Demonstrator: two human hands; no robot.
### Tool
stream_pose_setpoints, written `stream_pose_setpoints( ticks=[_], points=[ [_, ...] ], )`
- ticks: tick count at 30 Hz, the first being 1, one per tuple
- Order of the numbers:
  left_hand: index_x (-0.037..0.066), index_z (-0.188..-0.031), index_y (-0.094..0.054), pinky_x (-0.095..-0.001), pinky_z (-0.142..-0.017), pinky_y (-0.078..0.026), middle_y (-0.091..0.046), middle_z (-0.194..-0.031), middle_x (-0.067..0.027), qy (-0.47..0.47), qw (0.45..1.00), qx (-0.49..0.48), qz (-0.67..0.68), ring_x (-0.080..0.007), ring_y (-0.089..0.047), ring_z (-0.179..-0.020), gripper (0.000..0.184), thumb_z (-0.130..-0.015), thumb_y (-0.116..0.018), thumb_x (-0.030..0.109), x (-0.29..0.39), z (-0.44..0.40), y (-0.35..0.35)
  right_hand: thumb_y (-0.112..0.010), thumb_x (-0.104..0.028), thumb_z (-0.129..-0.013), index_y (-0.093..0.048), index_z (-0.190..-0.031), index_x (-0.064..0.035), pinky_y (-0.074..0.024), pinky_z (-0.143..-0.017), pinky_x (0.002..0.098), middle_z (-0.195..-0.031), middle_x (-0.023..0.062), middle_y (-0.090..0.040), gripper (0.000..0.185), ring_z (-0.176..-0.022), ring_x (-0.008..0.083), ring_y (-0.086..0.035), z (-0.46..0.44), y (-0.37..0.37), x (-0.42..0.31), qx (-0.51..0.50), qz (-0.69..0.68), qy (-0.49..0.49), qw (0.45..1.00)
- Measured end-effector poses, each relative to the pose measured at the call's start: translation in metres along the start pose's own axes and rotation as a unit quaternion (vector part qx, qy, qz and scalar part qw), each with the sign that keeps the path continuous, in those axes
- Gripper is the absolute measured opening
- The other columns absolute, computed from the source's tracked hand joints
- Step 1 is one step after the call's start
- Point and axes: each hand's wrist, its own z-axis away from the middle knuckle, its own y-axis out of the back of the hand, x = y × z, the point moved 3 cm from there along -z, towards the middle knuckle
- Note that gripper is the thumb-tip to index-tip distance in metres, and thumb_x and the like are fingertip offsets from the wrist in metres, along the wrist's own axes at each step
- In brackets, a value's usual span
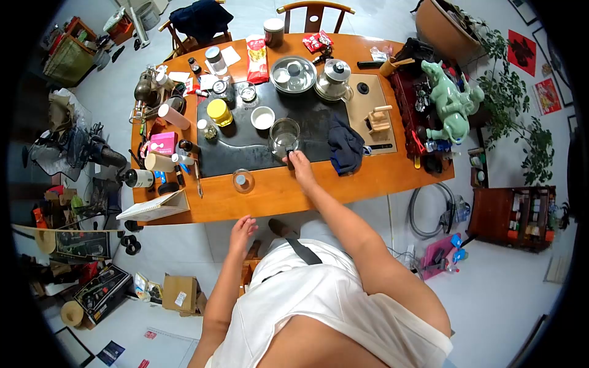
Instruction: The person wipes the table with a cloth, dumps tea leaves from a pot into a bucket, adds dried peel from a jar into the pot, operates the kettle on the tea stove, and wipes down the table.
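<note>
My right hand [299, 167] grips the dark handle of a clear glass pitcher [284, 130], which is on or just over the dark tea tray [245, 156]. My left hand [244, 228] hangs in front of the table's near edge, fingers loosely apart, holding nothing. Closest to it on the wood is a round glass lid [243, 181]. Beyond the pitcher's left side sits a small white bowl [262, 118]. A dark cloth [345, 146] lies crumpled to the right. Behind the pitcher are a metal basin [276, 89] with cups in it and a glass kettle [332, 91].
Jars, including a yellow-lidded jar [219, 113], bottles and a standing desk calendar [156, 207] crowd the table's left side. On the right are a wooden stand [378, 121] and a green animal statue [453, 98]. Two chairs stand behind, one being a wooden chair [314, 15].
</note>
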Motion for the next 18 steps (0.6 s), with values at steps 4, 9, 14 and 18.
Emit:
stream_pose_setpoints(
  ticks=[4, 9, 14, 18],
  points=[
    [0.005, -0.131, -0.049, -0.0261, -0.082, -0.046, -0.063, -0.115, -0.0074, -0.005, 1.0, 0.018, 0.001, -0.0144, -0.064, -0.094, 0.041, -0.099, -0.053, 0.03, 0.025, -0.006, -0.031, -0.051, -0.026, -0.1, -0.059, -0.095, -0.0033, -0.0429, -0.072, 0.0258, -0.086, 0.0001, -0.063, 0.024, -0.077, 0.0086, -0.053, -0.002, 0.007, 0.001, -0.035, 0.042, -0.009, 0.998],
    [0.006, -0.13, -0.05, -0.0264, -0.082, -0.045, -0.062, -0.114, -0.0058, -0.009, 0.999, 0.022, 0.021, -0.0141, -0.063, -0.095, 0.04, -0.099, -0.053, 0.031, 0.05, -0.016, -0.078, -0.057, -0.026, -0.095, -0.06, -0.093, -0.001, -0.0459, -0.07, 0.0293, -0.084, 0.0081, -0.063, 0.025, -0.076, 0.0143, -0.057, 0.005, 0.023, -0.006, -0.126, 0.152, -0.055, 0.979],
    [0.005, -0.128, -0.053, -0.0257, -0.083, -0.045, -0.062, -0.107, -0.0042, -0.025, 0.997, 0.03, 0.062, -0.0123, -0.059, -0.093, 0.039, -0.096, -0.058, 0.026, 0.074, -0.038, -0.141, -0.06, -0.023, -0.091, -0.063, -0.095, -0.0014, -0.0474, -0.072, 0.0336, -0.086, 0.0126, -0.063, 0.022, -0.081, 0.0212, -0.06, -0.008, 0.05, -0.026, -0.166, 0.261, 0.06, 0.949],
    [0.007, -0.124, -0.055, -0.026, -0.075, -0.043, -0.061, -0.106, 0.0003, -0.07, 0.995, 0.07, 0.009, -0.0096, -0.057, -0.09, 0.036, -0.094, -0.06, 0.027, 0.083, -0.06, -0.175, -0.063, -0.016, -0.087, -0.062, -0.1, -0.0024, -0.0484, -0.079, 0.0352, -0.095, 0.013, -0.061, 0.019, -0.087, 0.0255, -0.06, -0.04, 0.098, -0.09, 0.001, 0.301, 0.161, 0.94]
  ],
)
